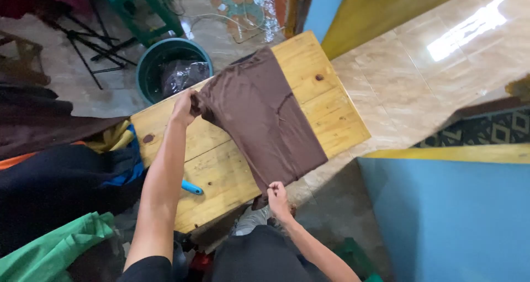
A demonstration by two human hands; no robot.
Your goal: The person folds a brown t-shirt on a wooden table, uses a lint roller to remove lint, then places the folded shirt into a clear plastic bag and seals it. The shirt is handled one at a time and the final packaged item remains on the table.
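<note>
A brown garment [259, 116] lies spread along a pale wooden table [331, 111], reaching from the far edge to the near edge, where its hem hangs slightly over. The left hand [183, 108] pinches a bunched fold at the garment's left side, fingers pressed together on the cloth and lifting it a little off the wood. The right hand [277, 196] is closed on the near corner of the hem at the table's edge. A blue handle [191, 187], perhaps of a tool, pokes out beside the left forearm. Left of the table sits a pile of clothes [61, 177] in dark, green, yellow and blue. Beyond the far left corner stands a teal bucket [148, 67] with dark cloth inside.
</note>
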